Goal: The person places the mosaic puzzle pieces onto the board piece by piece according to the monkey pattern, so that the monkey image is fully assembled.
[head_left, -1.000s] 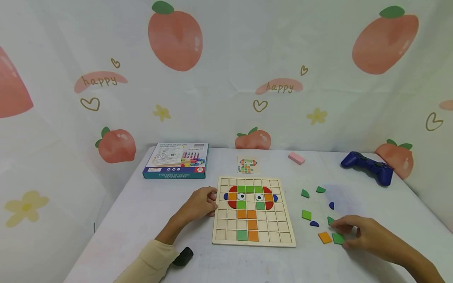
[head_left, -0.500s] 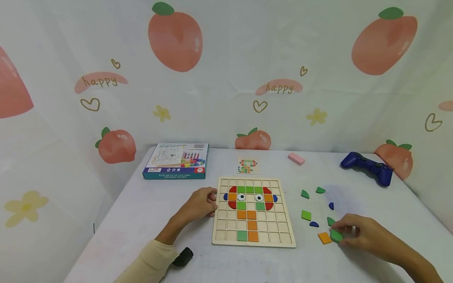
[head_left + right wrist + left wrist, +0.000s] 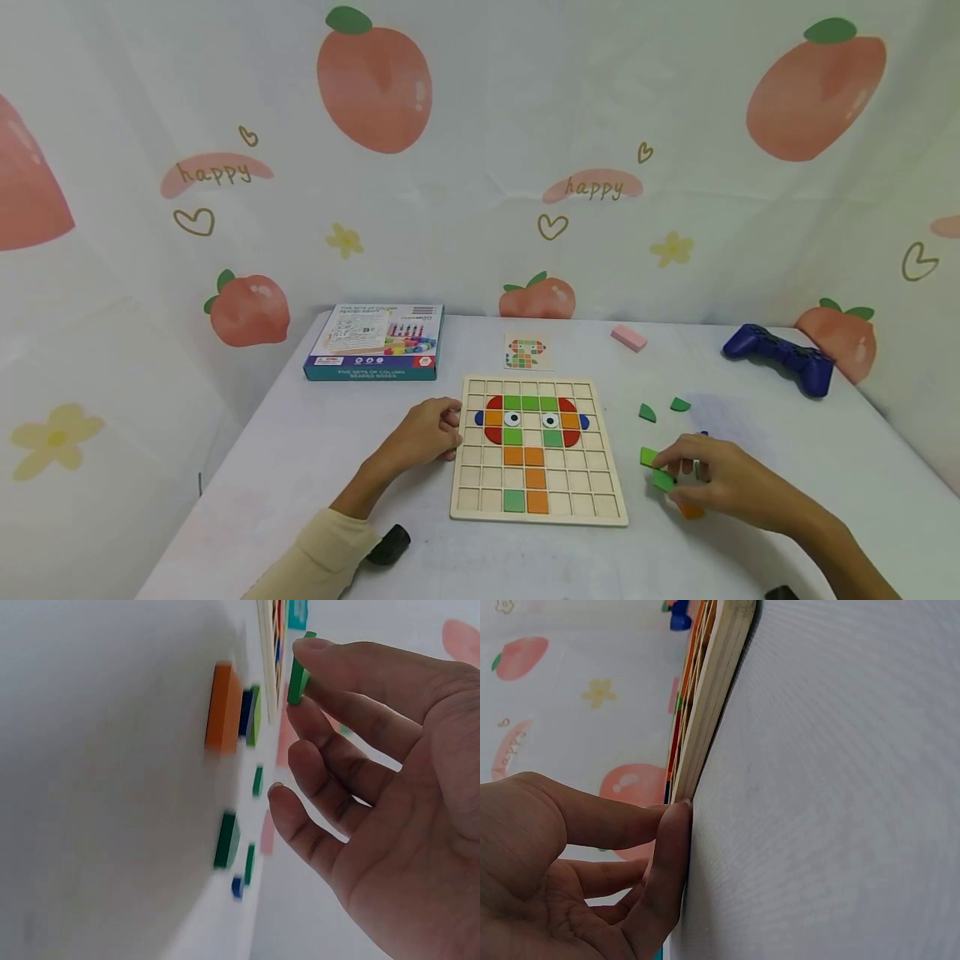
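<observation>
The right hand pinches a green tile between thumb and forefinger, its other fingers bent and spread apart. In the right wrist view the tile is held up clear of the counter.

Just beside it lies a lime tile; an orange tile is partly hidden by the same hand. Beyond these are two green quarters, and a blue piece shows only a sliver above the knuckles.

The left hand is at the left edge of the board, fingers bent, the tips of thumb and one finger together against that edge; I cannot tell whether they grip it or merely rest there.

The gridded board lies flat near the middle of the counter. Three green squares in a row top its pattern, with red corners and two eyes below. Orange squares run down to the bottom row, where a green square adjoins the last on its left.

Behind the board lies a card with a similar pattern, between a box and a pink block. A blue controller lies at far right.
</observation>
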Demonstrator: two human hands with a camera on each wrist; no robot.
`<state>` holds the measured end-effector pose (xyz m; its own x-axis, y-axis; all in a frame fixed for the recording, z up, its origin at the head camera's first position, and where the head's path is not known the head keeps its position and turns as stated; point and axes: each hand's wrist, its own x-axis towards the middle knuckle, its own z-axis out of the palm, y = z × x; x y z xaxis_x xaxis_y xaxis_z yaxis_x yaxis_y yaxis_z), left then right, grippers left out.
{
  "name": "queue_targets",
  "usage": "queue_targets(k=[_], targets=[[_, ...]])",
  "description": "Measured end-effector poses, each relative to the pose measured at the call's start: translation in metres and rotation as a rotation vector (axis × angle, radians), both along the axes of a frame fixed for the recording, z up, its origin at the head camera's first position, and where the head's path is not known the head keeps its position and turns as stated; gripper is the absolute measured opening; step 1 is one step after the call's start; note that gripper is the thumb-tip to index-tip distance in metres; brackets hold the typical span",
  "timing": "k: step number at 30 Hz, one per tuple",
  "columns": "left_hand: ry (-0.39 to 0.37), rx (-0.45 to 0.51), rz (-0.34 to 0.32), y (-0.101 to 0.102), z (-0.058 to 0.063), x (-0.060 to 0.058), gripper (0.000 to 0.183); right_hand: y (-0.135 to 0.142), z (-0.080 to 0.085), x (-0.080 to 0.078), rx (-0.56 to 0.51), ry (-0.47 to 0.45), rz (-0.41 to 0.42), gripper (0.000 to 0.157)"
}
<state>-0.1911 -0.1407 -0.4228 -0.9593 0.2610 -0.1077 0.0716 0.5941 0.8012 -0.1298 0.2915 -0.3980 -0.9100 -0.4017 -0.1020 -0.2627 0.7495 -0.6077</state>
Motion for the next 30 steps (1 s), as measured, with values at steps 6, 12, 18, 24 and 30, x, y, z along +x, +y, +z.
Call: queue_targets(k=[6,12,18,24,30], targets=[[0.003,0.007,-0.003,0.000,0.001,0.000,0.052,-0.027,-0.002,-0.010,-0.014,0.014,0.068,0.032],[-0.005,0.015,0.001,0.000,0.001,0.001,0.052,-0.055,-0.004,-0.021,-0.012,0.052,0.163,0.031],[-0.017,0.016,0.009,0.000,0.000,0.000,0.053,-0.083,0.002,-0.028,0.012,0.015,0.177,0.026],[-0.030,0.011,0.018,0.001,0.001,0.000,0.052,-0.108,0.002,-0.034,0.006,0.024,0.226,0.023],[-0.026,0.020,0.010,0.000,0.003,0.001,0.053,-0.127,0.000,-0.039,0.002,0.059,0.284,0.023]])
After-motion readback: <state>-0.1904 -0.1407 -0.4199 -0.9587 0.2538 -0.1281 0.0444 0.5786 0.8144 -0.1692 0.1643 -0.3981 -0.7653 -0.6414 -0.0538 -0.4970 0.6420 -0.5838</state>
